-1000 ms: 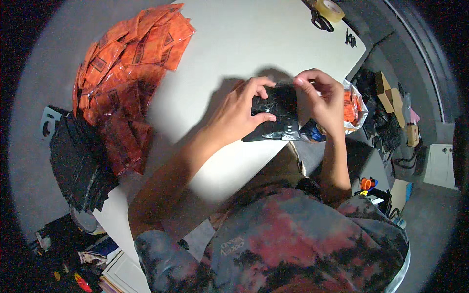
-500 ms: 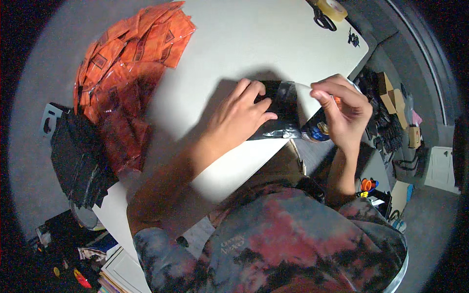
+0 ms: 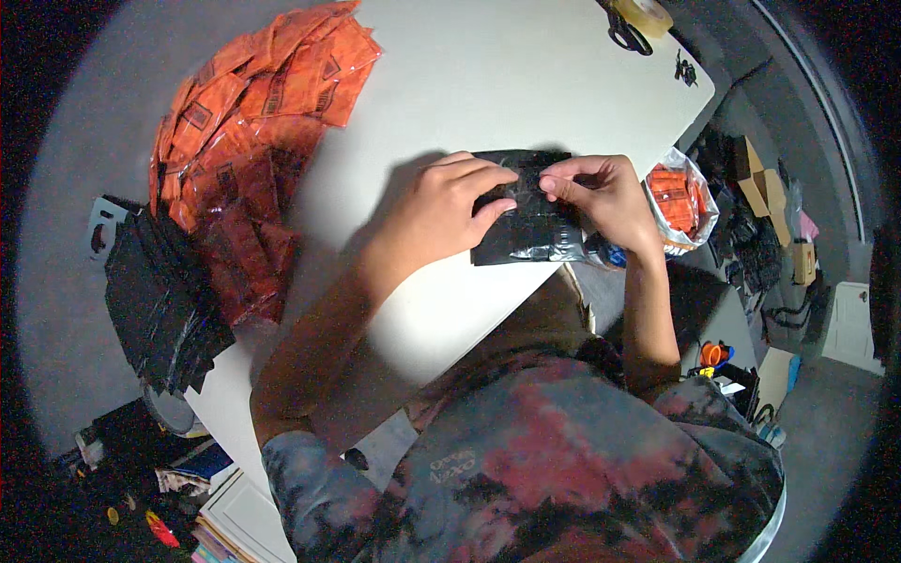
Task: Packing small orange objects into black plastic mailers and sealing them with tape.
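Observation:
A flat black plastic mailing bag [image 3: 526, 230] lies near the table's edge in front of me, glossy along its near side. My left hand [image 3: 460, 197] rests over its left part, fingers bent and spread from the thumb, pressing on the plastic. Above the bag's right part, my right hand [image 3: 596, 192] is closed in a pinch, thumb against forefinger. Whatever is between those fingertips is too small or hidden to name. The right hand covers the bag's right edge.
Orange printed packets in clear plastic [image 3: 272, 103] spread over the table's [image 3: 422, 75] left side. Black bags [image 3: 164, 296] are stacked beside them. Scissors [image 3: 627, 36], a tape roll [image 3: 646, 14] and a small black item [image 3: 686, 68] sit far right. A white bag [image 3: 706, 202] holds orange packets off the right edge.
My right hand has moved left from beyond the bag's right edge to over the bag. This uncovers the white bag with orange packets. My left hand remains on the black bag.

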A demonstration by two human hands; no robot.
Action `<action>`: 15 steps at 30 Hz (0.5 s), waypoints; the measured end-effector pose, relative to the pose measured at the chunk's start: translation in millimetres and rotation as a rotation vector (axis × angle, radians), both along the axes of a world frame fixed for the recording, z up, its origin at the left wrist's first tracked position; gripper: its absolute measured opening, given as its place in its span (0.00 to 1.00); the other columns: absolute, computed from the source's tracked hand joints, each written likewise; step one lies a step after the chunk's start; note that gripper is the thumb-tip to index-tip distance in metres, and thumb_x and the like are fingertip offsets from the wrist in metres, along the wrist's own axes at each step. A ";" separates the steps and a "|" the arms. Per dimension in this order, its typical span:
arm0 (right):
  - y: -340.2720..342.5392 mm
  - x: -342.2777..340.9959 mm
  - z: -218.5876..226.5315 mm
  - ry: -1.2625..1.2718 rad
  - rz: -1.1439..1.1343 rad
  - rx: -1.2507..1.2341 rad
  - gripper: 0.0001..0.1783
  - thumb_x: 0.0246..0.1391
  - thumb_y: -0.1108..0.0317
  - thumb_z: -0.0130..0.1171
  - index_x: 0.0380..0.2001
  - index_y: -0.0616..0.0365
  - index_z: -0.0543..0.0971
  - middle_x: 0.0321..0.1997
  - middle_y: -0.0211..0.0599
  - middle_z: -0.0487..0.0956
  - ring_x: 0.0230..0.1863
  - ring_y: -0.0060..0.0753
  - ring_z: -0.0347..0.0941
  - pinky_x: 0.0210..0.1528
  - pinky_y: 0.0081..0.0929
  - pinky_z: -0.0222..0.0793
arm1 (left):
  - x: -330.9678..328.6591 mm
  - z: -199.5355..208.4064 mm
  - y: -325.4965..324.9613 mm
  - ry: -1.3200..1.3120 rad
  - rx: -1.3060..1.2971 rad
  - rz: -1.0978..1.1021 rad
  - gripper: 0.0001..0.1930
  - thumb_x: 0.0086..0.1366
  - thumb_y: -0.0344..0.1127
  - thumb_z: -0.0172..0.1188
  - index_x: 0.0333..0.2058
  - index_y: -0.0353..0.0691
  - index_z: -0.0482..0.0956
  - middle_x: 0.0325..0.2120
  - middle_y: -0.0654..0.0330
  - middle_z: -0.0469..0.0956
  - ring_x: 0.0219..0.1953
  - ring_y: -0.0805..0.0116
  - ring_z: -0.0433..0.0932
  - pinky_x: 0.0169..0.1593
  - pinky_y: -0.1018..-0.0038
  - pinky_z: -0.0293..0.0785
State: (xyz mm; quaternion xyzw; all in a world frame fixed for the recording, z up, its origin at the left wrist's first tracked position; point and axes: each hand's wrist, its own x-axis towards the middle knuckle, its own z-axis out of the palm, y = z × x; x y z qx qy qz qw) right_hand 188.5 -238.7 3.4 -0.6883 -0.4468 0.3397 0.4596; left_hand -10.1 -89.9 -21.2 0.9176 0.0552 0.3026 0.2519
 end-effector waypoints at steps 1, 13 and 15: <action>0.5 -0.5 -0.1 0.003 -0.002 -0.001 0.07 0.58 0.71 0.71 0.37 0.64 0.89 0.30 0.32 0.87 0.34 0.19 0.79 0.41 0.24 0.75 | -0.1 0.5 -0.4 0.003 -0.001 -0.002 0.15 0.59 0.34 0.73 0.45 0.40 0.86 0.41 0.57 0.87 0.41 0.57 0.85 0.47 0.64 0.82; 3.4 -2.7 -1.2 -0.108 -0.020 -0.024 0.07 0.58 0.71 0.70 0.36 0.63 0.90 0.31 0.37 0.88 0.34 0.22 0.81 0.42 0.25 0.77 | -1.6 2.7 -1.5 0.024 -0.300 -0.029 0.19 0.62 0.21 0.63 0.53 0.36 0.80 0.47 0.51 0.84 0.43 0.60 0.87 0.46 0.68 0.84; 2.1 -3.5 -0.3 -0.205 -0.041 -0.013 0.06 0.57 0.72 0.69 0.36 0.63 0.90 0.32 0.38 0.89 0.34 0.22 0.81 0.44 0.26 0.77 | -1.6 4.4 -2.0 -0.005 -0.264 -0.033 0.17 0.62 0.23 0.65 0.50 0.37 0.82 0.48 0.52 0.82 0.45 0.60 0.86 0.47 0.68 0.85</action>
